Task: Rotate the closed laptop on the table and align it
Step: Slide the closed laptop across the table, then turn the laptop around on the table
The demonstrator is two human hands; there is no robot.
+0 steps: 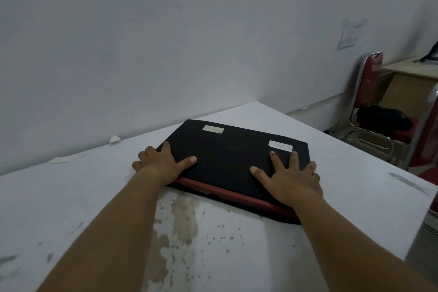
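A closed black laptop (231, 156) with a red strip along its near edge lies flat on the white table (94, 197), skewed to the table's edges. Two pale stickers sit on its lid. My left hand (161, 165) grips the laptop's left side, thumb on the lid and fingers wrapped over the edge. My right hand (290, 179) rests on the lid's near right corner, fingers spread, the outer fingers curling over the right edge.
The wall (166, 42) runs close behind the table, with a scrap of tape (115, 140) at its foot. A red chair with a chrome frame (369, 92) and a wooden desk (410, 83) stand at right. Worn patches mark the tabletop in front of me.
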